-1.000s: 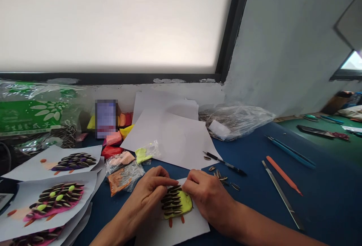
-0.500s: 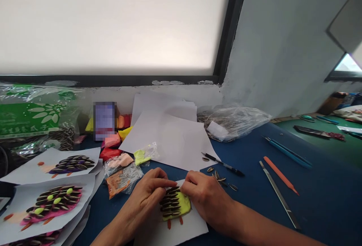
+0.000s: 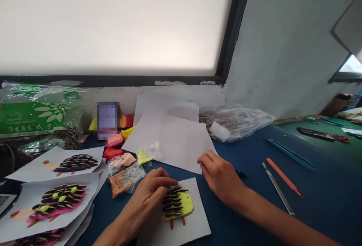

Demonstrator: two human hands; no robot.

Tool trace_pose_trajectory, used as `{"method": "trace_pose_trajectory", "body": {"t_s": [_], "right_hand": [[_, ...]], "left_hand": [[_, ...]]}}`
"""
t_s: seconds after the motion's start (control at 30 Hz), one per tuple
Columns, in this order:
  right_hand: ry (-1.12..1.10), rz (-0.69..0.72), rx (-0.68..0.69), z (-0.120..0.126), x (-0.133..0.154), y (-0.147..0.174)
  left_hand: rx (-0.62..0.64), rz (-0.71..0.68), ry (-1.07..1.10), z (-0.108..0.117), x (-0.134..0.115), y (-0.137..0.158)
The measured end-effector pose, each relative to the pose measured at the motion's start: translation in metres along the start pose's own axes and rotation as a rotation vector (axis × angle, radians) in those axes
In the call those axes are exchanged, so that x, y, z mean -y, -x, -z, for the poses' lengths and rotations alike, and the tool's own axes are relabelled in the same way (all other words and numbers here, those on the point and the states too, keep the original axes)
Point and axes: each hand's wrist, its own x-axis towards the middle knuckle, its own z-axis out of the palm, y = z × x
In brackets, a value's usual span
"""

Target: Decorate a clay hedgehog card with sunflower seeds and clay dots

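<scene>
A sheet of white paper [image 3: 198,221] bears a yellow-green clay shape [image 3: 186,202] with two brown clay legs. Rows of dark striped sunflower seeds [image 3: 173,204] are stuck in its left part. My left hand [image 3: 148,200] lies over the paper's left side, index finger stretched out along the clay's upper edge, holding nothing visible. To the upper right of the clay, my right hand [image 3: 220,174] is over the table near the blank sheets, fingers curled together; whatever is at the fingertips is hidden. It covers most of a black pen [image 3: 241,174] and the loose seeds.
Finished hedgehog pictures [image 3: 56,204] are stacked at left. Clay packets [image 3: 124,180] lie behind my left hand, with blank paper [image 3: 169,136] beyond. At right are an orange tool [image 3: 284,177], a metal blade [image 3: 278,189] and blue tweezers [image 3: 291,154]. A plastic bag [image 3: 240,123] sits by the wall.
My right hand has left the clay's upper edge and moved right and up, over the pen and loose seeds. My left hand has stayed on the paper.
</scene>
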Motion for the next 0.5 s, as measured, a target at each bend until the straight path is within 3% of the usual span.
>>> {"method": "trace_pose_trajectory", "body": {"t_s": [0.23,0.5], "right_hand": [[0.176,-0.162,0.174,0.017,-0.017,-0.011],[0.29,-0.129,0.259,0.009,-0.019,-0.013]], "left_hand": [[0.011,0.005,0.016,0.001,0.0,0.0],[-0.024,-0.021,0.054,-0.003,0.012,-0.001]]}}
